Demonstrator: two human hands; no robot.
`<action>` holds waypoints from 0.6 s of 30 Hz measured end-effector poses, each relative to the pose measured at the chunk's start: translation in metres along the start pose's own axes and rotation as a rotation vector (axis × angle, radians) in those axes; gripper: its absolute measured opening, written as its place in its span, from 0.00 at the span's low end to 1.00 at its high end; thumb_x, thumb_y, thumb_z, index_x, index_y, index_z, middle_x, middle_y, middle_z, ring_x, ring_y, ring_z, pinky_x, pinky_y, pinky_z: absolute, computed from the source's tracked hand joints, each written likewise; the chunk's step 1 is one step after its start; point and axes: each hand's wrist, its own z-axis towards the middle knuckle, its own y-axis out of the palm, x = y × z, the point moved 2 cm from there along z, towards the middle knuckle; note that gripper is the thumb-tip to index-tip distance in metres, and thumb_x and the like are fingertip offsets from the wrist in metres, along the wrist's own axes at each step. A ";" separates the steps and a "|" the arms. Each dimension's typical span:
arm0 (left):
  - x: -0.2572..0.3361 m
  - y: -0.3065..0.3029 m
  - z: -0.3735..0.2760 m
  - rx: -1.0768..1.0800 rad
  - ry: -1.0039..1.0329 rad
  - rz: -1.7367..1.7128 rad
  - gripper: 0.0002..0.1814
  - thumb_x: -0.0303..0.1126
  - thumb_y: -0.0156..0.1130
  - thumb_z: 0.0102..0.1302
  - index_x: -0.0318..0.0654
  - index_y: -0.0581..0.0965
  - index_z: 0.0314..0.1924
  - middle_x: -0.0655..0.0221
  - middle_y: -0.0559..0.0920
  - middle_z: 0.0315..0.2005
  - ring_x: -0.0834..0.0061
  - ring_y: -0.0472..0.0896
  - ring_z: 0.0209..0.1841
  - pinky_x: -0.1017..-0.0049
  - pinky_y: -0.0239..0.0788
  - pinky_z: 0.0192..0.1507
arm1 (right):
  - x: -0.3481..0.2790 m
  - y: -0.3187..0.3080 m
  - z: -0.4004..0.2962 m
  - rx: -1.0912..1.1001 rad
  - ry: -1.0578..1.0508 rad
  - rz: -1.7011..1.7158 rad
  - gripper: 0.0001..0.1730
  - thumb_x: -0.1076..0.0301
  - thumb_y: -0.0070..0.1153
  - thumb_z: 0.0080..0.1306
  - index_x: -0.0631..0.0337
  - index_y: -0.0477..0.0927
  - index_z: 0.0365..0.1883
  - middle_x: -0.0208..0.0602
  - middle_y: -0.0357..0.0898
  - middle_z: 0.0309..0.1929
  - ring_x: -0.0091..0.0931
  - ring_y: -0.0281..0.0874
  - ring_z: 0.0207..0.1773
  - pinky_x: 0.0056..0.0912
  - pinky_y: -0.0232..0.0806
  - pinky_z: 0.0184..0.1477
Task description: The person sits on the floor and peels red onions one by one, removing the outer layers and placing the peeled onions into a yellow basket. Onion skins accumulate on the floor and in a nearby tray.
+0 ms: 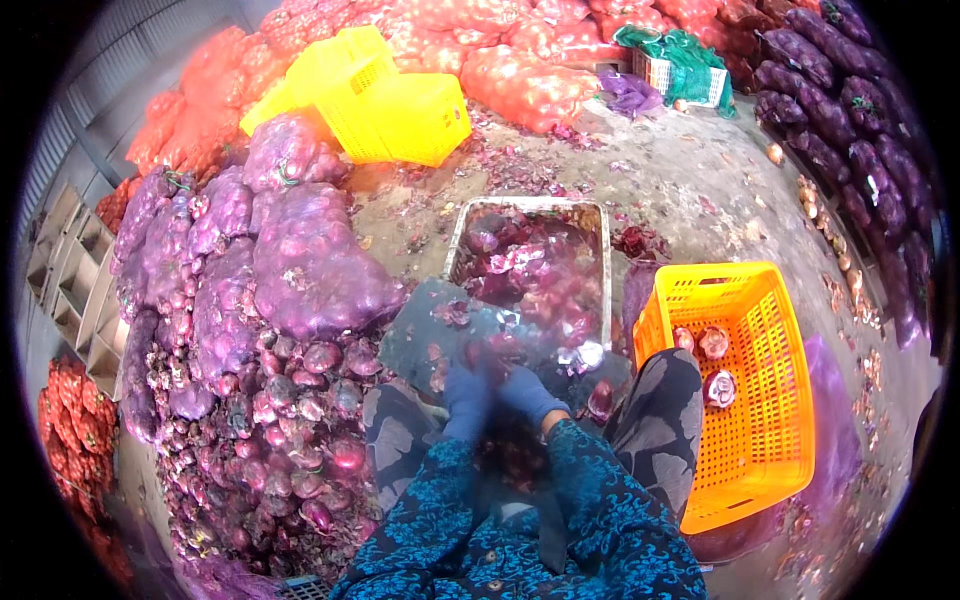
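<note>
My left hand (466,394) and my right hand (527,391), both in blue gloves, meet between my knees over a dark flat board (420,330). A reddish onion (491,351) shows blurred at their fingertips; which hand grips it I cannot tell. Beyond the board stands a white-rimmed crate (606,262) filled with onion skins and peelings. A red onion (601,397) lies at the board's right end. To my right an orange plastic crate (780,375) holds several trimmed onions (713,342). Loose red onions (289,450) are heaped at my left.
Purple mesh sacks of onions (315,262) stand at left, with yellow crates (405,112) behind them. Orange-red sacks (525,86) line the back. Dark purple sacks (870,150) are stacked at right. A white crate with green netting (690,71) stands at the back; skins litter the concrete floor (712,187).
</note>
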 end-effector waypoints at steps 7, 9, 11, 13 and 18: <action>-0.003 -0.017 0.007 -0.101 -0.211 -0.277 0.33 0.55 0.50 0.61 0.35 0.66 0.55 0.50 0.73 0.49 0.56 0.72 0.50 0.69 0.62 0.52 | -0.068 -0.032 -0.055 -0.007 0.134 -0.248 0.33 0.62 0.48 0.53 0.63 0.59 0.57 0.58 0.76 0.38 0.47 0.75 0.42 0.45 0.67 0.46; -0.057 0.002 0.023 0.022 -0.048 -0.088 0.32 0.54 0.48 0.62 0.37 0.63 0.57 0.51 0.75 0.45 0.56 0.75 0.46 0.68 0.64 0.49 | -0.075 -0.030 -0.061 -0.079 0.129 -0.338 0.38 0.63 0.48 0.53 0.63 0.52 0.62 0.55 0.77 0.36 0.45 0.77 0.39 0.45 0.68 0.44; -0.063 0.012 0.028 0.003 -0.063 -0.009 0.30 0.48 0.48 0.64 0.38 0.58 0.60 0.54 0.77 0.42 0.55 0.77 0.41 0.66 0.65 0.48 | -0.069 -0.023 -0.061 -0.127 0.150 -0.384 0.40 0.65 0.48 0.53 0.64 0.50 0.64 0.55 0.77 0.35 0.45 0.77 0.39 0.45 0.68 0.44; -0.044 0.007 0.026 -0.063 -0.166 -0.028 0.29 0.46 0.46 0.65 0.39 0.57 0.60 0.54 0.78 0.39 0.53 0.77 0.41 0.64 0.64 0.49 | -0.077 -0.027 -0.064 -0.131 0.169 -0.424 0.41 0.66 0.48 0.53 0.64 0.49 0.65 0.54 0.78 0.35 0.44 0.78 0.38 0.44 0.68 0.42; -0.046 0.000 0.033 -0.034 -0.167 -0.031 0.30 0.53 0.51 0.60 0.41 0.64 0.56 0.51 0.78 0.40 0.49 0.75 0.44 0.61 0.63 0.49 | -0.077 -0.019 -0.048 -0.120 0.163 -0.482 0.37 0.67 0.48 0.54 0.64 0.54 0.63 0.52 0.78 0.36 0.42 0.78 0.39 0.45 0.68 0.42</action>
